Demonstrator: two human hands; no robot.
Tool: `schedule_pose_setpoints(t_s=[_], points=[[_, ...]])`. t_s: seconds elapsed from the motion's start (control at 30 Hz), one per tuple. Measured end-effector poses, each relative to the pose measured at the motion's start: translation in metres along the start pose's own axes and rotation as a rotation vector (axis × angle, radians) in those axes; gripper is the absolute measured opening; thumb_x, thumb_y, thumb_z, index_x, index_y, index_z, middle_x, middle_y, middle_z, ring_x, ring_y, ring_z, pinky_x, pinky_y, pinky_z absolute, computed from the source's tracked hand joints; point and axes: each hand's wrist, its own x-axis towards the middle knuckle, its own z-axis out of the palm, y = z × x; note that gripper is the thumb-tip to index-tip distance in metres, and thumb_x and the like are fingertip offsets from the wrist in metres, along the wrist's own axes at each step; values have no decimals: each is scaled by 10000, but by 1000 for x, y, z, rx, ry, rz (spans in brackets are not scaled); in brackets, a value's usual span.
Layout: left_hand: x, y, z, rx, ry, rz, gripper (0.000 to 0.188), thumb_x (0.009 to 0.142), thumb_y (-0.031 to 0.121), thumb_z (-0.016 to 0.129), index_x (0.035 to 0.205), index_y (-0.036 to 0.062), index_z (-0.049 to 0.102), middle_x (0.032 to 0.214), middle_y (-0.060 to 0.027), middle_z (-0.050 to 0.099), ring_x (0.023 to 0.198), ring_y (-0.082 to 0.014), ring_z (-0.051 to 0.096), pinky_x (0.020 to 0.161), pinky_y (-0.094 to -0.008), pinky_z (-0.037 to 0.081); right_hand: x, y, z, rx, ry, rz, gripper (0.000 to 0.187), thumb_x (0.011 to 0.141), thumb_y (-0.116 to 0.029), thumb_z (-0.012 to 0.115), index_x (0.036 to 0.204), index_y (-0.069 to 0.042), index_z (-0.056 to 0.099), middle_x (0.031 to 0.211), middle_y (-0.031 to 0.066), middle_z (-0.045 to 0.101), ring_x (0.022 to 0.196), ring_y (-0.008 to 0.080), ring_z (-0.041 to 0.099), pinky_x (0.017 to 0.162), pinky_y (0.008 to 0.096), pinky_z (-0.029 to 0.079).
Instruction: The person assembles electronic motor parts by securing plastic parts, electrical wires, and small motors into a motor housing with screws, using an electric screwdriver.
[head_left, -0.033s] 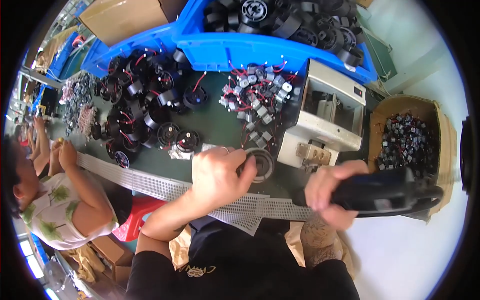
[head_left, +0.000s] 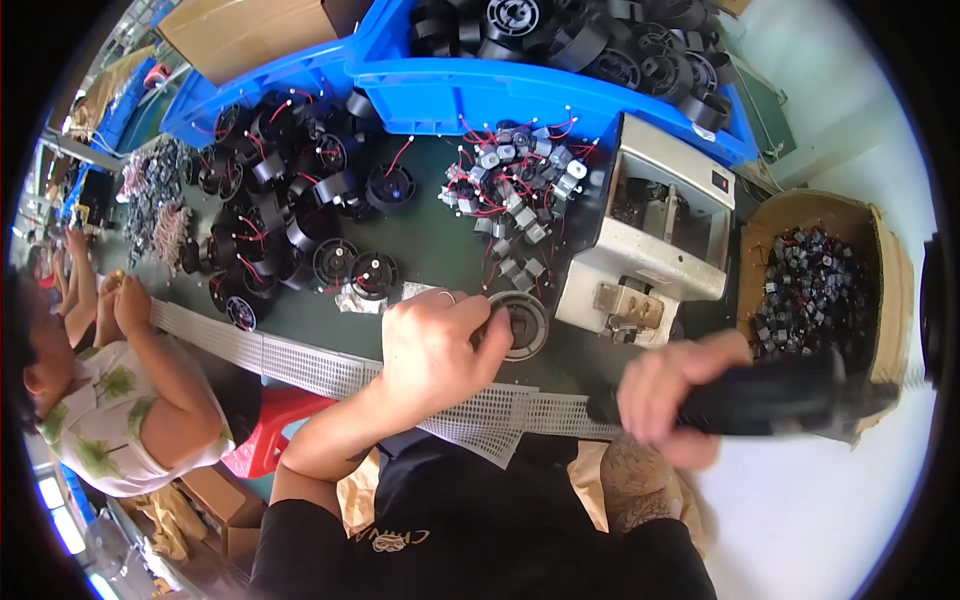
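My left hand (head_left: 435, 345) is closed, thumb and curled fingers at the left rim of a round black plastic housing (head_left: 530, 328) lying on the table. In my right hand (head_left: 665, 395) is a black handheld power tool (head_left: 765, 397), blurred by motion, its thick body pointing right and its narrow dark end left; its exact kind is unclear. Left of the housing stand black round housings with red wires (head_left: 372, 275). Beyond it lies a heap of small silver motors (head_left: 520, 215) with red wires.
A cream metal bench machine (head_left: 610, 270) stands right of the motors. A cardboard box (head_left: 893, 290) holds more small motors at the right. Blue bins (head_left: 480, 100) of black housings line the back. A white perforated strip (head_left: 320, 367) edges the table. A co-worker (head_left: 130, 420) sits at left.
My right hand and the power tool have shifted slightly right and toward me. My left hand stays at the housing.
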Motion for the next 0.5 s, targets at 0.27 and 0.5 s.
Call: schedule_pose_setpoints(t_s=[0.27,0.5], points=[[-1,-5,-13,-203,53,2,211,739,123,726,668,44,543,611,-90,537,560,-280,536,513,-386,429,18,-25,40,708,-626,-458,361,756,-27,791,1024,-17,549,761,127,638,641,262,645,764,498,537],[-5,-6,-5,-211,-151,134,679,678,238,823,1248,8,534,1183,-158,547,1065,-335,527,889,-415,442,19,-40,71,642,-273,-541,173,813,50,638,979,19,601,611,74,569,488,148,537,714,394,575]])
